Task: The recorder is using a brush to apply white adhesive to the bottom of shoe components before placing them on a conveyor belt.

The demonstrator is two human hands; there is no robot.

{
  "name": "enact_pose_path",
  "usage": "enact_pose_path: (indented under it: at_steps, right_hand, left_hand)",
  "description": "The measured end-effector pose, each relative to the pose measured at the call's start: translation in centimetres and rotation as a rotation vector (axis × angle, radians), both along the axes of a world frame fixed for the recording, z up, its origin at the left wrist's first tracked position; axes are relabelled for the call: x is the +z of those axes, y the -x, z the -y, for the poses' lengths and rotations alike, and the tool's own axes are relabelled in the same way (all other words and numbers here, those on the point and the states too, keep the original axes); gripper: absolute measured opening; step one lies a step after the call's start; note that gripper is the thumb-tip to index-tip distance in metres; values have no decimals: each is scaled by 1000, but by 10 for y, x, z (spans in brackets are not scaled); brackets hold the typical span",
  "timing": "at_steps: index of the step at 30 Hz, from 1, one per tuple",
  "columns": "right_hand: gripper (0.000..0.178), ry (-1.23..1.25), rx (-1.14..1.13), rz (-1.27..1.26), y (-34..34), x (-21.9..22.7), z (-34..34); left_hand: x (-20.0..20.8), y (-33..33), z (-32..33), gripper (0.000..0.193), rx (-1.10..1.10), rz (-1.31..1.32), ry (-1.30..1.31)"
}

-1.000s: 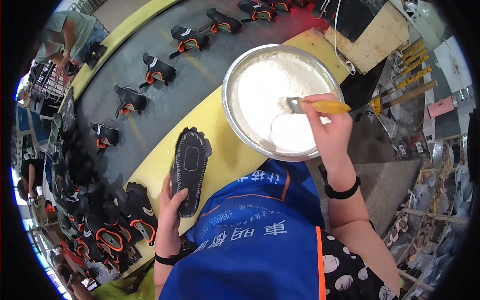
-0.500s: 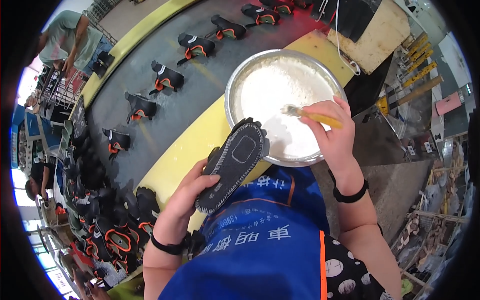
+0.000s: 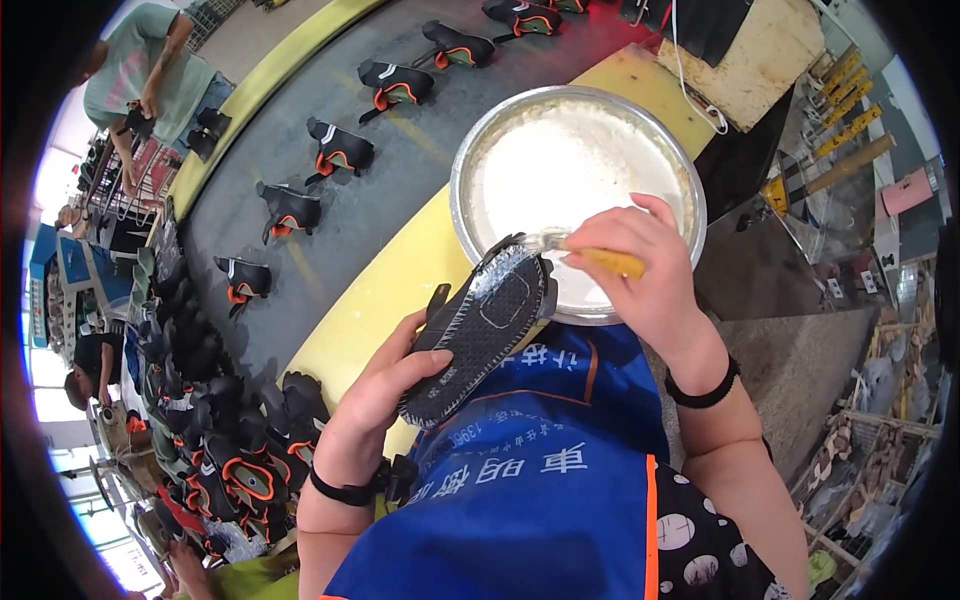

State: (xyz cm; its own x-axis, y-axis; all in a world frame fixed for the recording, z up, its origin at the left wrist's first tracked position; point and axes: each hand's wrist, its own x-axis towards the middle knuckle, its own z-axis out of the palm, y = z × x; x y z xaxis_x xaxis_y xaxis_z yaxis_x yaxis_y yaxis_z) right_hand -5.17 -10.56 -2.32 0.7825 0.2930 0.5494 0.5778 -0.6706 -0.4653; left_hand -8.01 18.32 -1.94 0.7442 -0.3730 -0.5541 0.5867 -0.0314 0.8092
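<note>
A black shoe upper (image 3: 462, 350) with pale stitching round its underside is in my left hand (image 3: 385, 385), closed about its heel end, underside up and toe pointing away. My right hand (image 3: 645, 270) pinches the yellow handle of a brush (image 3: 612, 262). The pale bristles meet the toe edge of the underside, where a wet, shiny patch shows. Just beyond, a wide metal basin (image 3: 698, 205) holds white liquid (image 3: 560, 165). The upper's toe overlaps the basin's near rim.
A dark conveyor belt (image 3: 410, 205) with yellow borders (image 3: 375, 285) carries a row of black-and-orange shoe uppers (image 3: 340, 150). More uppers (image 3: 235, 465) are heaped at left. A person (image 3: 150, 75) stands across the belt. Yellow-handled tools (image 3: 845, 130) and a cluttered rack (image 3: 880, 430) are at right.
The brush has moved from above the white liquid to the toe of the shoe upper. A wet patch now shines there. My left hand keeps its hold.
</note>
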Motion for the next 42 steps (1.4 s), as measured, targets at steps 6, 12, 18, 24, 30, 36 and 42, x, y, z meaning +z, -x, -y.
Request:
enact_pose_path:
  at_steps: [6,12,18,24,30,36,42]
  right_hand:
    - [19,-395,255,-11,4,12,-18]
    - [12,-355,62,-32,-1,-2,-12]
    - [7,-592,27,-60,7,2,-29]
    - [16,-508,-187,-267,14,1,-27]
    - [18,-635,-167,-195,13,0,-39]
    - [18,-564,-98,-202,40,-3,-57]
    - [20,-461,-147,-236,30,-3,-55]
  left_hand:
    - [12,7,3,61,58,-115,114]
    - [-11,11,-10,68,42,-76,220]
    - [-19,18,-2,81,67,101,59]
    - [-40,21,-4,82,137,253,122]
    - [-37,24,3,81,182,255,153]
    - [-36,23,11,83,317,226,113]
    - [-48,28,-1,86,269,311,100]
